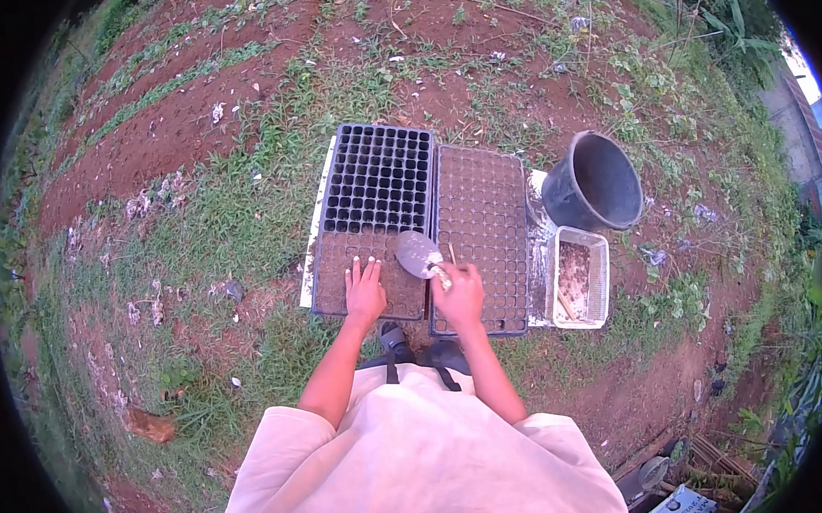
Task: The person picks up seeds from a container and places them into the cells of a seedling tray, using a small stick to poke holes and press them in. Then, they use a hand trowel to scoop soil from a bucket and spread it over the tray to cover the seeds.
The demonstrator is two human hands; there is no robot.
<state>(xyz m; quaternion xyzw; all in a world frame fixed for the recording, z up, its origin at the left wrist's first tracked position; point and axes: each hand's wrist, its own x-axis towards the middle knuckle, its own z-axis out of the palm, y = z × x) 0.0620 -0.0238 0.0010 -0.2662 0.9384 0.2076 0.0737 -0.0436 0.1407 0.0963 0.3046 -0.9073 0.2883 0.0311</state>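
Observation:
My left hand (365, 293) lies with outstretched fingers on the soil in the near part of the left seedling tray (380, 171). The far part of that tray shows bare black cells, while brown soil covers the near cells. In my right hand (459, 296) is a hand trowel (417, 253), gripped by its handle, its dusty blade over the tray's inner edge. Beside it, the right seedling tray (526, 242) is filled with soil across its cells. A thin stick (452, 253) pokes up just beyond my right hand.
A dark bucket (569, 195) leans at the right of the trays. Near it sits a white plastic basket (605, 280) with soil remains and a stick inside. White boards show under the trays. Grass and reddish soil surround them; my feet are close to the trays' near edge.

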